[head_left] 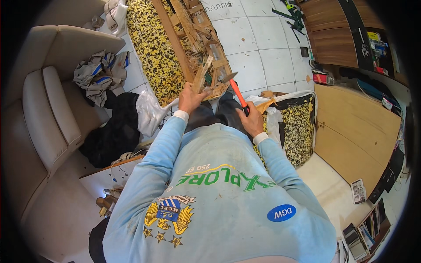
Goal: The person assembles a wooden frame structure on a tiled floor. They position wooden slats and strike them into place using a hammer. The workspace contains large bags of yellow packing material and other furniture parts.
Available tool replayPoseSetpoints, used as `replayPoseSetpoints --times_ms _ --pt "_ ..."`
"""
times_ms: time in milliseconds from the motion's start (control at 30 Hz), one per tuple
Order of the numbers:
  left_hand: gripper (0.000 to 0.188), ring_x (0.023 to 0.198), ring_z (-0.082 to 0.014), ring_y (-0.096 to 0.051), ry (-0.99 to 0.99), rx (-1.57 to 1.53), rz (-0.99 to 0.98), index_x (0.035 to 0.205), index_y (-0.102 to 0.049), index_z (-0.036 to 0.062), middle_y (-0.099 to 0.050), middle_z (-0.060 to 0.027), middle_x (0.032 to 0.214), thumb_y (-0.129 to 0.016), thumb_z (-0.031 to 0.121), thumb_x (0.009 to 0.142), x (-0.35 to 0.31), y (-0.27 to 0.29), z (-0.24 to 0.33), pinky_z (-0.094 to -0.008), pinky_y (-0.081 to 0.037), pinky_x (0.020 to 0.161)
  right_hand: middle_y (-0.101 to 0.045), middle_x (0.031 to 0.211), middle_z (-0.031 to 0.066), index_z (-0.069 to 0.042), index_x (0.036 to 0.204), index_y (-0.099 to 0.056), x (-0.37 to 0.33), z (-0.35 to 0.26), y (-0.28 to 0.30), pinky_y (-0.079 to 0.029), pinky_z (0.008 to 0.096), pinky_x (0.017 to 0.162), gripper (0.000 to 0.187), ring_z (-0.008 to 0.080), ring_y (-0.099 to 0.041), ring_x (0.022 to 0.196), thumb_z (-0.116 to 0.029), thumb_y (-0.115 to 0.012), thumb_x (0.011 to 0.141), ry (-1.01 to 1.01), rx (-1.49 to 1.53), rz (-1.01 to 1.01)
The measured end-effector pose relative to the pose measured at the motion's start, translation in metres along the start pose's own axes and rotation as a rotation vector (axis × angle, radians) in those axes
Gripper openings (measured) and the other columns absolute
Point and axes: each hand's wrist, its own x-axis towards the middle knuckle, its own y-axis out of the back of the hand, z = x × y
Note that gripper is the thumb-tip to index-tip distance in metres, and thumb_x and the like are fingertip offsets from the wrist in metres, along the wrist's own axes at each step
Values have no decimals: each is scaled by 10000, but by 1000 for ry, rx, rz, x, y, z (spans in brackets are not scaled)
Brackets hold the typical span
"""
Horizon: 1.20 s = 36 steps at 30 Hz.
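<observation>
In front of my body, my left hand [191, 98] is closed around the lower end of a rough, splintered strip of wood [201, 75]. My right hand [251, 119] grips the black end of a hammer [237, 91] with an orange-red handle. Its dark metal head points up and left, close to the wood. Beyond both hands lies a broken wooden frame [182, 41] of long rails and short blocks, partly resting on a slab of yellow-and-black foam [148, 52]. Whether the hammer head touches any wood cannot be made out.
A second foam slab [299, 127] in white wrapping stands right of my right hand. Beige sofa seats [41, 127] line the left, beside dark cloth [115, 127] and crumpled striped fabric [101, 75]. A green-and-black tool [293, 15] lies on the white tiles [272, 61]. Wooden cabinets [355, 127] stand right.
</observation>
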Motion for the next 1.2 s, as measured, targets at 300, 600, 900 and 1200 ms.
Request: replayPoseSetpoints --times_ms 300,600,900,1200 --pt "558 966 -291 -720 135 -192 -15 1105 -592 -27 -728 -210 1030 -857 371 816 6 -3 -13 -394 -553 857 -658 1028 209 -72 1172 -502 75 -19 -49 -494 524 809 517 470 -613 1018 -266 -838 830 392 11 -61" --pt "518 902 -242 -707 152 -151 29 1136 -608 -32 -730 -179 1039 -828 351 864 -2 5 -21 -373 -557 804 -681 1005 241 -71 1119 -461 91 -17 -62 -499 558 780 569 497 -635 988 -382 -840 829 327 -10 -88" --pt "221 736 -189 -615 351 -1203 -277 1069 -597 105 -572 -10 836 -635 312 999 5 2 43 -363 -554 715 -713 958 112 7 1162 -604 79 -24 7 -532 402 861 545 288 -694 916 -368 -838 843 169 294 -278" --pt "495 989 -228 -674 227 -1321 -446 1318 -570 77 -658 -99 1151 -529 458 1005 35 -78 132 -417 -553 877 -696 1073 128 -76 997 -528 78 12 94 -613 305 759 312 192 -713 816 -250 -780 939 -267 1085 -564"
